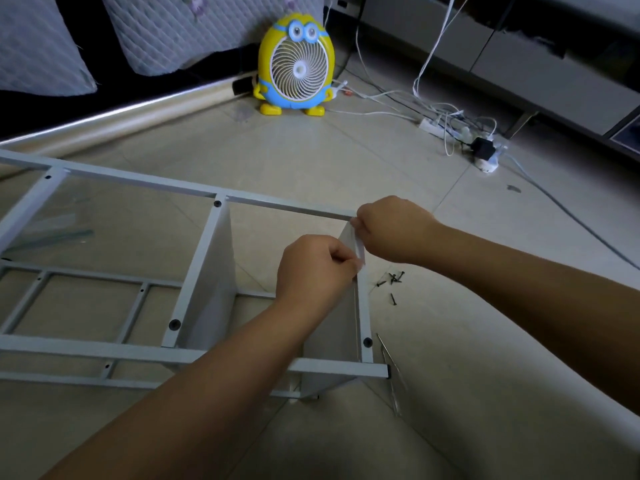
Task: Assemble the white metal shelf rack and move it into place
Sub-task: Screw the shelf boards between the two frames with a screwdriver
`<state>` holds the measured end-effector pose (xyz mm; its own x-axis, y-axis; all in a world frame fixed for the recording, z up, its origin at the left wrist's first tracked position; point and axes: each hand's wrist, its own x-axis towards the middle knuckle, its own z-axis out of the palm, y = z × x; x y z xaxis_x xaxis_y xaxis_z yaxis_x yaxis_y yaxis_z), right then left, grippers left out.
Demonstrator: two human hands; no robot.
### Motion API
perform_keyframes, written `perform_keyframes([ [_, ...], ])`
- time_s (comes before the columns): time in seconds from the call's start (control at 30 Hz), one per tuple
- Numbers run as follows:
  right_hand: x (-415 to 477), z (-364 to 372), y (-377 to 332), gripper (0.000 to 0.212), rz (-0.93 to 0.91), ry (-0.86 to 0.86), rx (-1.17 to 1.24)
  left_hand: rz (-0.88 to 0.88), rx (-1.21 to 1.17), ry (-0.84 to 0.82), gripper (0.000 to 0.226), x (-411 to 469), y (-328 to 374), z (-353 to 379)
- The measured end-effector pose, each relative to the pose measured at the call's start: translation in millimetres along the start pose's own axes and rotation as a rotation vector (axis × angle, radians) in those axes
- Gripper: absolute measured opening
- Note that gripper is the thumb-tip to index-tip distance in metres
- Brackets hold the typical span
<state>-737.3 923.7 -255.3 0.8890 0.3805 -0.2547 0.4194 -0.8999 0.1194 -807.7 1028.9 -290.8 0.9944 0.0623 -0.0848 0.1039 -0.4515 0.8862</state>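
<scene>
Beige tiled floor [346, 161] of a dim room, head view. A white metal shelf rack [194, 351] lies on its side across the left and centre of the floor, its long rails running from left to right. A middle shelf panel [211, 289] stands on edge between the far rail [287, 207] and the near rail [339, 368], with black screw heads showing at its ends. The end shelf panel [332, 337] stands on edge at the rack's right end. The left hand [315, 268] is curled, thumb and fingers pinching the upper edge of the end shelf panel near its middle. The right hand [391, 230] is likewise curled and pinches the same panel at its far corner, just where the far rail ends. Loose black screws [391, 280] lie on the tiles just right of the panel. Clear plastic wrapping [52, 230] lies inside the rack's left bay. Behind, a yellow-and-blue cartoon desk fan [294, 64] stands against a dark sofa base, below quilted cushions [173, 29]. To the right, a white power strip [450, 129] with tangled cables and a black adapter [481, 147] lies before a grey cabinet [519, 64].
</scene>
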Motion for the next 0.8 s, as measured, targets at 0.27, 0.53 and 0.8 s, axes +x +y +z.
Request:
perform_keyframes([
  [0.27,-30.9,11.4,33.0,0.054,0.136,0.175,0.492,0.006,0.067,0.054,0.014,-1.6,2.5,-0.6],
  [0.53,-86.7,214.1,61.8,0.017,0.39,-0.297,0.426,0.239,0.454,0.121,0.017,-12.7,6.9,8.3],
  [0.8,-96.1,296.1,41.5,0.019,0.596,-0.192,0.453,0.359,0.573,0.104,0.02,-20.4,5.6,10.2],
])
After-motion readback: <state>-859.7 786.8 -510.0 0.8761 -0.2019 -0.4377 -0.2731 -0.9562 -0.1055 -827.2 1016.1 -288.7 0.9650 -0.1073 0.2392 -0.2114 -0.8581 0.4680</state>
